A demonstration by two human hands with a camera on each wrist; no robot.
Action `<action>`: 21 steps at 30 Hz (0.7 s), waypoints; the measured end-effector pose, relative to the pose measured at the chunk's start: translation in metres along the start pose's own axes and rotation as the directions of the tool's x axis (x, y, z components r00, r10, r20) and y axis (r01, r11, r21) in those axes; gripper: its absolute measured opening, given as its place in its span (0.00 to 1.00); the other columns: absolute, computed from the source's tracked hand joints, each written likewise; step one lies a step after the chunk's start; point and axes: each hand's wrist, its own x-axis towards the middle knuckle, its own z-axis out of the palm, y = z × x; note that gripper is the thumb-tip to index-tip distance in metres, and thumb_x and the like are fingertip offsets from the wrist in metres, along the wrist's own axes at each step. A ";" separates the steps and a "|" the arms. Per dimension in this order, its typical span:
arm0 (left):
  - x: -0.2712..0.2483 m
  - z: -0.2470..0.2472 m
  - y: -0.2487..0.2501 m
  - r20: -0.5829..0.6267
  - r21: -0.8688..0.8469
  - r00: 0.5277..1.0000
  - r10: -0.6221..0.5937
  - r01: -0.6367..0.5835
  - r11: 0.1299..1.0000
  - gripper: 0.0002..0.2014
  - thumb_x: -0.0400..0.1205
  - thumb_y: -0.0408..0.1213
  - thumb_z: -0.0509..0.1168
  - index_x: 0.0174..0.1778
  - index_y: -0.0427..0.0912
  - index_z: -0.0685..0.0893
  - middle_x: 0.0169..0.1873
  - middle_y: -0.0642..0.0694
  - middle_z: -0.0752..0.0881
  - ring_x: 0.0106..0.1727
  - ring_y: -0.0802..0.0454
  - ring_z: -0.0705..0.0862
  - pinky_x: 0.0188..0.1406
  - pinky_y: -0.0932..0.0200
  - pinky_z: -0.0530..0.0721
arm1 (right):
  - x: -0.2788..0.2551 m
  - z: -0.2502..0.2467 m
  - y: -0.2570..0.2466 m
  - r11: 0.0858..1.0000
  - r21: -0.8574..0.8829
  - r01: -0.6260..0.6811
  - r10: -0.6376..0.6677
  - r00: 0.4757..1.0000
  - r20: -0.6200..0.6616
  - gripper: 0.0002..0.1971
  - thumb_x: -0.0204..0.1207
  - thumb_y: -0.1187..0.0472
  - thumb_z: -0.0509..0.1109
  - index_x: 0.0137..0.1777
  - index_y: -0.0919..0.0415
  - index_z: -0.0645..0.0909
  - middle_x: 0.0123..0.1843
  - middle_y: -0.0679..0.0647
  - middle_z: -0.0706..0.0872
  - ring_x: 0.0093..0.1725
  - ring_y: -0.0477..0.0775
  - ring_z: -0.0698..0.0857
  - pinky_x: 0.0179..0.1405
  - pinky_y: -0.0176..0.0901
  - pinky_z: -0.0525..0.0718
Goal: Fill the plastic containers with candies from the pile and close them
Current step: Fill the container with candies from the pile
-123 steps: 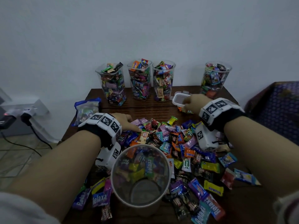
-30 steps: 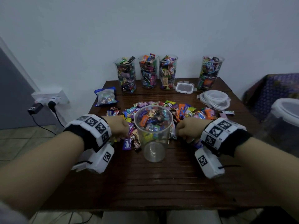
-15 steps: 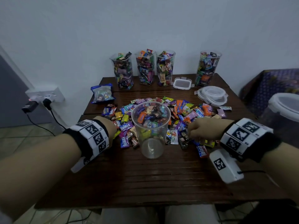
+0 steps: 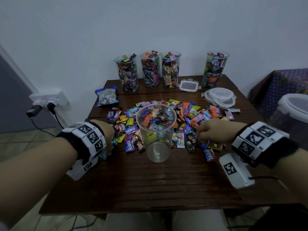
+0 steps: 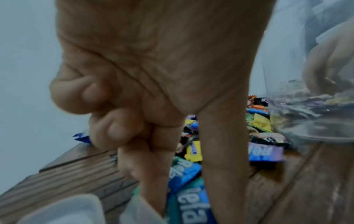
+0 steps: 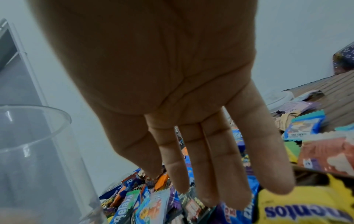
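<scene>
An empty clear plastic container (image 4: 156,130) stands on the wooden table (image 4: 150,185) before the candy pile (image 4: 191,114). The left hand (image 5: 153,75) curls, pinching a blue wrapped candy (image 5: 184,172); the right hand (image 6: 172,91), fingers straight, reaches onto the pile.

Each bare arm wears a black wristband (image 4: 78,144) with white square tiles showing black block patterns; the other band (image 4: 263,144) is at the right of the frame. Under each wrist hangs a white plastic box (image 4: 235,172) with one such mark and a thin black cable.
</scene>
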 end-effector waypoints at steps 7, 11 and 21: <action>0.015 0.006 -0.001 -0.241 -0.311 0.970 0.020 -0.097 0.945 0.18 0.78 0.54 0.67 0.33 0.41 0.80 0.30 0.49 0.78 0.37 0.51 0.77 0.31 0.57 0.76 | 0.001 -0.005 0.005 0.996 -0.052 -0.073 0.070 0.997 -0.042 0.10 0.83 0.61 0.58 0.55 0.61 0.80 0.41 0.53 0.83 0.37 0.50 0.81 0.32 0.37 0.80; 0.016 -0.003 -0.009 -0.298 -0.523 0.955 -0.001 -0.162 0.837 0.15 0.79 0.50 0.67 0.37 0.40 0.86 0.31 0.49 0.84 0.31 0.55 0.81 0.31 0.64 0.76 | 0.006 -0.021 0.026 0.932 -0.226 -0.283 0.216 0.935 -0.280 0.16 0.82 0.55 0.58 0.60 0.64 0.80 0.58 0.60 0.83 0.55 0.58 0.81 0.48 0.43 0.77; 0.035 -0.015 -0.022 -0.339 -0.811 0.902 -0.269 -0.135 0.570 0.22 0.82 0.52 0.64 0.61 0.35 0.80 0.58 0.35 0.81 0.58 0.40 0.80 0.52 0.54 0.75 | 0.058 -0.025 0.076 0.735 0.648 -0.200 0.562 0.716 -0.415 0.23 0.80 0.59 0.66 0.72 0.69 0.72 0.72 0.67 0.75 0.71 0.65 0.74 0.65 0.49 0.73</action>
